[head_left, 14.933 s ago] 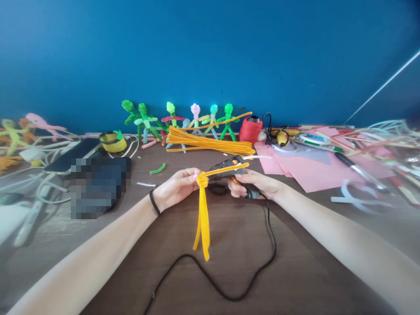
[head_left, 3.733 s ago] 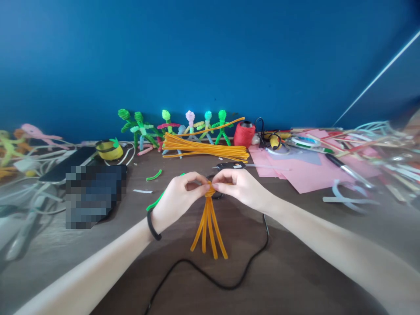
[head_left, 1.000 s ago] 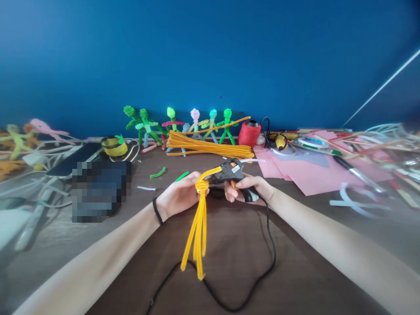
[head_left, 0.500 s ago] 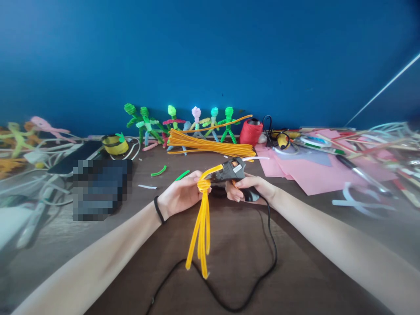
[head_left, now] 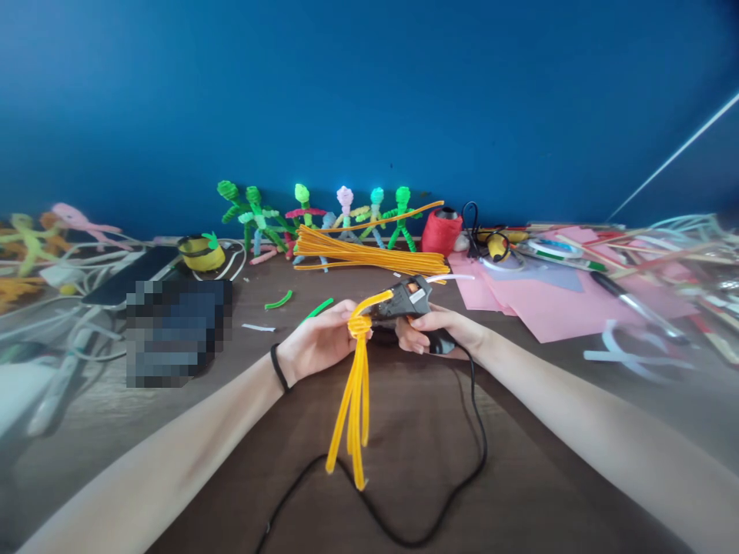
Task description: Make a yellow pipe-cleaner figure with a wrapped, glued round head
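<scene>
Between the fingers of my left hand (head_left: 324,338) is a bundle of yellow pipe cleaners (head_left: 359,377), coiled into a knot at the top. Several of its strands hang down over the table, and one loose end bends up to the right. My right hand (head_left: 430,329) is closed round the handle of a black hot glue gun (head_left: 407,298). The gun's front end points left and meets the coiled knot; its tip is hidden there. A whitish glue stick (head_left: 453,277) pokes out of its back.
A black cord (head_left: 404,542) loops across the front of the table. Behind my hands lie more orange-yellow pipe cleaners (head_left: 369,252), with pipe-cleaner figures (head_left: 345,204) along the blue wall. Pink paper (head_left: 548,308) and a red spool (head_left: 442,232) are at right, a blurred-out dark object (head_left: 182,331) at left.
Almost nothing differs. Both hands, the glue gun and the yellow bundle keep their places, with only a very slight shift of the view.
</scene>
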